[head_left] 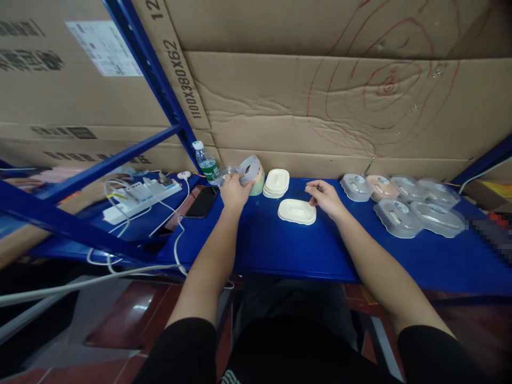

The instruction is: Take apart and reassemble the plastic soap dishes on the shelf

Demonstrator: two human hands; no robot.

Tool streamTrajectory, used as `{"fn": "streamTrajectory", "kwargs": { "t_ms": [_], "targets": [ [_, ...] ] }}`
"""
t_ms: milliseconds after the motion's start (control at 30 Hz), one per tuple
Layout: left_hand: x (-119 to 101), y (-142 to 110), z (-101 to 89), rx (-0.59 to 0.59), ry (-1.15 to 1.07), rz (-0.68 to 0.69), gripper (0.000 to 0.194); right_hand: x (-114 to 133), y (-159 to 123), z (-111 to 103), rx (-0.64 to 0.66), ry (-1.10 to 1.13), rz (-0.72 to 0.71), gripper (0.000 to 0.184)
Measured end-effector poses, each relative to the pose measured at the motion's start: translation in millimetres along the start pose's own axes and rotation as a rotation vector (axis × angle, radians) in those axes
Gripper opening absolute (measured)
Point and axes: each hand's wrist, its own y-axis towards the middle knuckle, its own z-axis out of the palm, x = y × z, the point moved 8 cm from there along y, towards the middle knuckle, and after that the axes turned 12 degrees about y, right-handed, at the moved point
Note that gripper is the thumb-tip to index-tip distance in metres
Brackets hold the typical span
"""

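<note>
**Cream-coloured, rounded-oblong lid-shaped piece [297, 212] lies flat on the smooth blue tabletop [288, 250]**

We find the cream piece in front of the seated person, between the two forearms, its raised middle facing up. The right hand [325, 197] is at its right end, fingers bent and drawn close together, the tips right by the rim; we cannot tell whether they pinch anything thin or touch the piece.

Just behind and to the left we see a short stack of matching cream oblong pieces [277, 182]. Next to that stack stands a wide roll with a pale grey face and a green and peach edge [258, 182]. The left hand [236, 189] is at the roll's left side, thumb toward it, its fingers partly hidden; we cannot tell whether they grip. A clear plastic item [229, 172] shows behind those fingers.

Farther left we see a clear plastic bottle with a green label and white cap [209, 170], a black phone [203, 201] and a white power strip with plugged-in cables [140, 201]. Beyond the blue metal frame [150, 58] is another person's forearm [82, 201].

On the right we count six shallow lidded containers [397, 217], five translucent grey and one peach, grouped closely before the brown cardboard wall [272, 106].
</note>
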Motion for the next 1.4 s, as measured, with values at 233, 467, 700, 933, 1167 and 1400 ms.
{"fn": "streamTrajectory", "kwargs": {
  "t_ms": [233,467,700,933,1167,1400],
  "targets": [
    [-2,-1,-5.9,-0.016,-0.03,-0.002,0.036,0,0,1,0.019,-0.04,-0.029,0.038],
    [-8,-3,-12.6,-0.073,-0.051,0.08,0.038,-6,1,3,0.073,-0.237,-0.099,0.035],
    [-8,-4,-13.9,-0.058,-0.071,0.033,0.052,-1,-7,16,0.252,-0.668,-0.25,0.041],
    [-32,-14,-34.0,-0.249,-0.151,0.171,0.037,-22,-16,21,0.54,-0.979,-0.173,0.097],
    [-99,-59,-1.2,0.119,-0.285,0.694,0.023,-14,-12,18,0.505,-0.83,-0.215,0.08],
    [-116,-79,6.1,0.253,-0.341,0.761,0.038,18,-5,-7,0.247,-0.497,-0.246,0.053]
  ]
}}
